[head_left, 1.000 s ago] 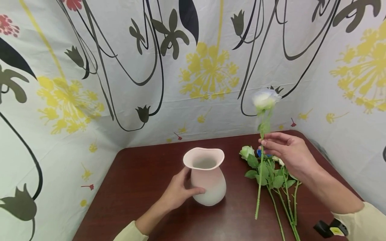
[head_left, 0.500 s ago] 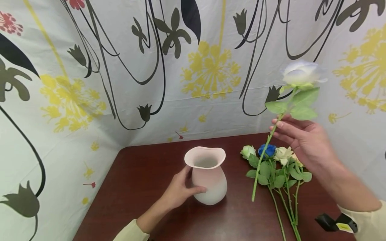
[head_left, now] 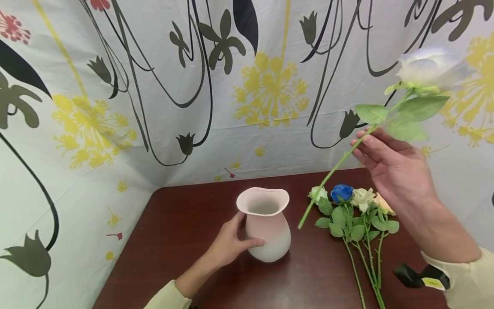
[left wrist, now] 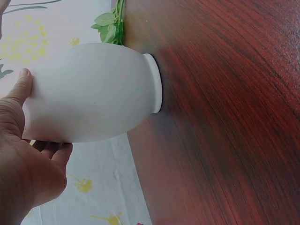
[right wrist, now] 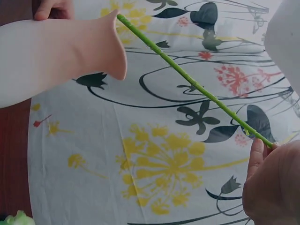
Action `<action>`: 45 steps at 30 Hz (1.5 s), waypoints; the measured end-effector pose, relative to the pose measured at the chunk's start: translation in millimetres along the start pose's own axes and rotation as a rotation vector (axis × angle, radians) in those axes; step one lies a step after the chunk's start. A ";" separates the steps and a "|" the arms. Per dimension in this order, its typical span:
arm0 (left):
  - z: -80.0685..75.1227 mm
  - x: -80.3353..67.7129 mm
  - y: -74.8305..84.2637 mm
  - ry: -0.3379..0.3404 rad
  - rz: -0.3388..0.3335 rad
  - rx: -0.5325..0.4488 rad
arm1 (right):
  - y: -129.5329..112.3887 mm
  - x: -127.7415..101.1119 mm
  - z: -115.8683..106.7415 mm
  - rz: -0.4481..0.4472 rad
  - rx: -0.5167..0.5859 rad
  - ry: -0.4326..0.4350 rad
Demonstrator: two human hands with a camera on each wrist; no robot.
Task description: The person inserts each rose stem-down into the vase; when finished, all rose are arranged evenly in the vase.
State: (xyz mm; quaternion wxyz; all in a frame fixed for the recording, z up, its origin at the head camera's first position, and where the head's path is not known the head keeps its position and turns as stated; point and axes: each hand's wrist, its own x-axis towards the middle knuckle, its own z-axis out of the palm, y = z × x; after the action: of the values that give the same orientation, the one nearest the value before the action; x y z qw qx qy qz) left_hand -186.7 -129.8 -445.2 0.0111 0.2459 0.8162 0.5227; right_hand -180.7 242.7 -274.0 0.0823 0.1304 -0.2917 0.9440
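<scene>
A pink-and-white vase [head_left: 268, 231] with a wavy rim stands upright on the table. My left hand [head_left: 229, 242] grips its left side, thumb across the front; in the left wrist view the fingers curl round the vase [left wrist: 93, 93]. Up at the right, my right hand [head_left: 397, 167] pinches the green stem of a white rose [head_left: 432, 71] between thumb and fingers. The rose leans with its bloom to the upper right, its stem end pointing down-left, right of the vase. In the right wrist view the stem [right wrist: 197, 86] runs from the fingers toward the vase mouth.
Several roses lie on the dark red table [head_left: 185, 223] to the right of the vase, among them a blue rose [head_left: 341, 193] and a cream rose [head_left: 362, 198]. A patterned cloth [head_left: 216, 107] hangs behind and beside the table.
My right hand has moved up and to the right with the white rose. The rose has tilted from nearly upright to a slant, its stem end rising and shifting left. My left hand stays on the vase.
</scene>
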 end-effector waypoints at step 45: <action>0.2 -1.3 0.8 -0.005 -0.003 0.007 | 84.6 17.2 35.7 0.104 -0.521 -0.183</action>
State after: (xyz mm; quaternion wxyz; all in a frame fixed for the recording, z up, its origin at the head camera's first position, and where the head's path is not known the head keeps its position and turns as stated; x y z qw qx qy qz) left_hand -185.2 -129.9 -445.0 0.0131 0.2462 0.8184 0.5191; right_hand -209.7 154.5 -285.3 0.0378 0.1746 -0.5369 0.8245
